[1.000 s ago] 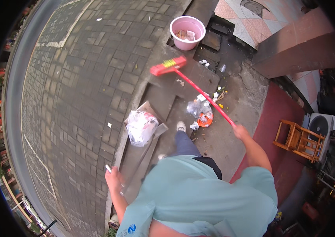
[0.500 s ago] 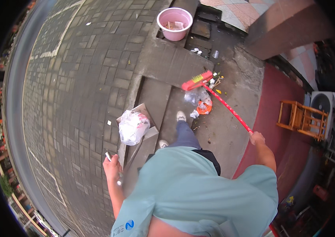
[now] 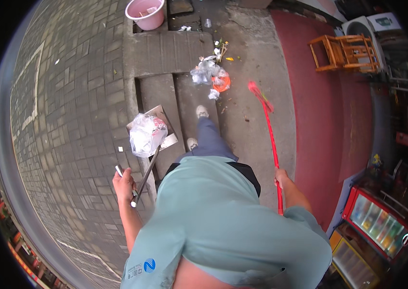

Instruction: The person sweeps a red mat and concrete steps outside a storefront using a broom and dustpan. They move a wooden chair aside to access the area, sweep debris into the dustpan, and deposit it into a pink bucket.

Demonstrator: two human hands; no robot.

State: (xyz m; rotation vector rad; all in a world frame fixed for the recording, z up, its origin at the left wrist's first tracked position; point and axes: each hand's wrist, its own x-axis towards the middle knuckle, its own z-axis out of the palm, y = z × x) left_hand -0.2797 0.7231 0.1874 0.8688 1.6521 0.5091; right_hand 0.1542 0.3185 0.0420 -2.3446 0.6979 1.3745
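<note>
My left hand (image 3: pixel 124 185) is closed around a dustpan's handle, whose white ends stick out past the fingers. A grey pole (image 3: pixel 149 169) runs from there to the dustpan (image 3: pixel 170 140), which sits low by the step. A stuffed white plastic bag (image 3: pixel 147 135) lies in the pan and hides much of it. On the other side, my right hand (image 3: pixel 283 177) grips the red stick of a broom (image 3: pixel 272 139). Its red bristle head (image 3: pixel 261 97) is blurred, to the right of a litter pile (image 3: pixel 207 71) with clear plastic and an orange bag (image 3: pixel 221 83).
A pink tub (image 3: pixel 145 21) with scraps inside stands at the far end of the sunken ledge. Brick paving (image 3: pixel 88 96) spreads to the left. Right of the concrete lies a red strip (image 3: pixel 310 111) with a wooden chair (image 3: pixel 341 53) and a red-framed drinks cooler (image 3: pixel 377 219).
The broom head has swung right, off the litter pile, and its stick now stands more upright in view. My right hand has come closer to my body. The whole view has shifted to the right.
</note>
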